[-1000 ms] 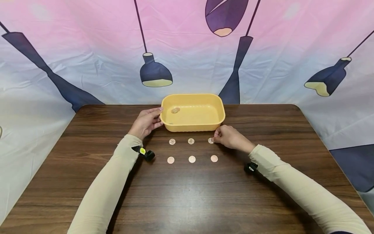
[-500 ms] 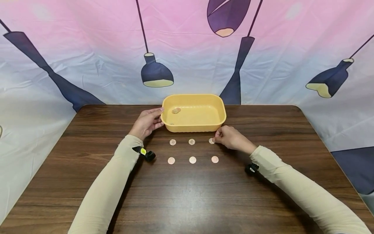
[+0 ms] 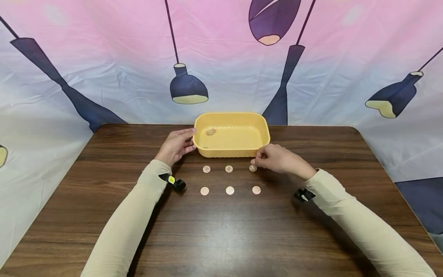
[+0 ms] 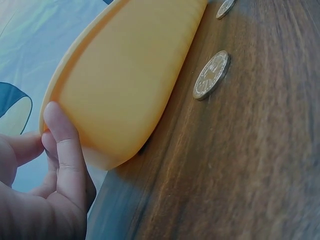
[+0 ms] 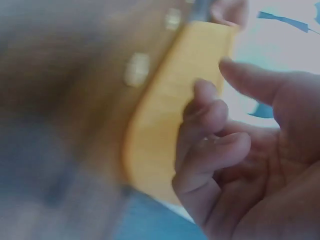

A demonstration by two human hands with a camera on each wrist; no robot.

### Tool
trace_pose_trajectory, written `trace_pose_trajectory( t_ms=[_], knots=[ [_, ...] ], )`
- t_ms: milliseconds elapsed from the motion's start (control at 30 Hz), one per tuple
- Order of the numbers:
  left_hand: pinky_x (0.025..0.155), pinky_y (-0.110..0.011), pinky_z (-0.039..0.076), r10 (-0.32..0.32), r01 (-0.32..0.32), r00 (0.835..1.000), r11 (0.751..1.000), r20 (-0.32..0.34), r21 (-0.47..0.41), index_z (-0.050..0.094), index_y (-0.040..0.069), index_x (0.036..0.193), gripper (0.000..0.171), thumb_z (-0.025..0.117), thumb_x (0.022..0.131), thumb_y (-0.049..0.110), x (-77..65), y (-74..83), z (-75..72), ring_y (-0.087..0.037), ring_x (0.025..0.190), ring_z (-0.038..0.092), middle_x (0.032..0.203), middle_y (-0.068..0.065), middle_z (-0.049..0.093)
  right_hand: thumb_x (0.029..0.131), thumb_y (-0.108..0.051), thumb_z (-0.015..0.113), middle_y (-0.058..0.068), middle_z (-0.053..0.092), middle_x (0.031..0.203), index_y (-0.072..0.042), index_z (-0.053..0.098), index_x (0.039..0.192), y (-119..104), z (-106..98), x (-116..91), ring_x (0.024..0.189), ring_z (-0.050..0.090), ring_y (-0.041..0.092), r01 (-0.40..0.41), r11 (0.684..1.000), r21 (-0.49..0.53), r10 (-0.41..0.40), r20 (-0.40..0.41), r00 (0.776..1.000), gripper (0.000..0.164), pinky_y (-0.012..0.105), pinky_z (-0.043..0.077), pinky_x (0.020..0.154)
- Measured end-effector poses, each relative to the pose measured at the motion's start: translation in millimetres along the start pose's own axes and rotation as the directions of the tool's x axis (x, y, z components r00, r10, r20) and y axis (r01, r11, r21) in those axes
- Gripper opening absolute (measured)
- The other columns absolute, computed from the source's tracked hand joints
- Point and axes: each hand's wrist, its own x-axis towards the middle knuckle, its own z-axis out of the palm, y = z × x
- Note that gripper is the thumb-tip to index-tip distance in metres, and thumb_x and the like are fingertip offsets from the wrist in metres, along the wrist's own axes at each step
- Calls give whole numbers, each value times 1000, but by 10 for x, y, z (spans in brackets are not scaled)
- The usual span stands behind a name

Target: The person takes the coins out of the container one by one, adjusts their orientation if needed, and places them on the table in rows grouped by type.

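Observation:
In the head view my left hand [image 3: 175,147] pinches the left end of a yellow plastic tub [image 3: 232,153]; the left wrist view shows the thumb and fingers at its rim. My right hand [image 3: 277,158] hovers by the tub's front right corner, just above a coin [image 3: 253,168] on the table. Its thumb and fingers are apart and loosely bent in the right wrist view, with nothing between them. Two more coins, a left one [image 3: 206,169] and a middle one [image 3: 229,169], complete the back row. A few coins [image 3: 210,132] lie inside the tub.
A front row holds a left coin [image 3: 205,191], a middle coin [image 3: 230,190] and a right coin [image 3: 256,190]. The dark wooden table [image 3: 221,238] ends just behind the tub, where a printed curtain [image 3: 145,77] hangs.
My right hand has let go of the back row's right coin and lifted a little. My left hand stays on the tub. The head view has shifted slightly.

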Motion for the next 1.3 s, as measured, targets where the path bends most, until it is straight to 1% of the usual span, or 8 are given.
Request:
trace_pose_trajectory(
  t_ms=[167, 333, 600, 867, 967, 1100, 1200, 1300],
  knots=[
    [62, -17, 57, 3, -3, 1000, 1000, -6, 3, 49, -3, 151, 49, 60, 109, 20, 1, 17, -13, -7, 68, 58, 83, 0, 57, 105, -30, 66, -2, 58, 75, -9, 74, 93, -247, -207, 70, 66, 48, 13, 62, 998, 2, -62, -10, 998, 26, 31, 41, 62],
    [63, -18, 57, -1, 1, 1000, 1000, -5, 6, 49, -2, 151, 49, 60, 109, 20, 2, 22, -24, -7, 68, 58, 83, 1, 58, 107, -22, 62, 8, 64, 85, -2, 73, 102, -459, -279, 336, 67, 50, 16, 99, 993, 67, -97, -25, 995, 23, 30, 42, 61],
    [63, -17, 57, -6, 6, 1000, 1000, 12, -7, 49, -3, 152, 49, 60, 109, 18, 27, -19, -2, -6, 69, 58, 85, 0, 59, 103, -10, 56, 20, 71, 106, -1, 72, 112, -636, -154, 858, 83, 64, 28, -22, 979, 201, 31, -39, 999, 20, 25, 48, 59],
    [63, -18, 58, -21, 21, 1000, 1000, 2, -6, 49, -3, 151, 51, 63, 108, 20, 31, -65, -15, -7, 68, 60, 85, -2, 61, 102, 0, 53, 24, 68, 118, 5, 69, 120, -642, -25, 1289, 84, 62, 27, -80, 954, 288, 91, -26, 996, 24, 41, 57, 74],
    [62, -18, 58, -12, 12, 1000, 1000, 2, 0, 50, -3, 151, 51, 63, 108, 20, 16, -51, -16, -7, 67, 60, 83, -1, 61, 100, 3, 53, 22, 67, 118, 5, 67, 124, -644, 23, 1405, 71, 56, 18, -87, 953, 290, 97, -20, 995, 27, 38, 57, 72],
    [63, -18, 58, -9, 9, 1000, 1000, 4, 10, 50, -3, 151, 51, 63, 108, 21, 14, -20, -14, -7, 68, 60, 84, -1, 61, 100, 4, 60, 17, 67, 122, 1, 66, 126, -685, 76, 1538, 54, 45, 9, -116, 962, 247, 126, -27, 992, 27, 27, 50, 57],
    [64, -18, 58, -6, 6, 1000, 1000, 8, 13, 50, -4, 150, 51, 63, 108, 22, 18, -6, -12, -7, 69, 61, 84, -1, 61, 102, -1, 65, 14, 67, 126, -1, 68, 125, -730, 99, 1621, 54, 42, 10, -131, 973, 189, 141, -41, 989, 24, 24, 42, 52],
    [63, -18, 58, -7, 6, 1000, 1000, 9, 14, 50, -3, 150, 50, 63, 108, 22, 11, 1, -8, -7, 68, 61, 84, -1, 62, 101, -7, 70, 13, 67, 128, -3, 69, 125, -764, 122, 1676, 65, 51, 14, -108, 987, 121, 115, -58, 992, 25, 26, 46, 59]
  ],
)
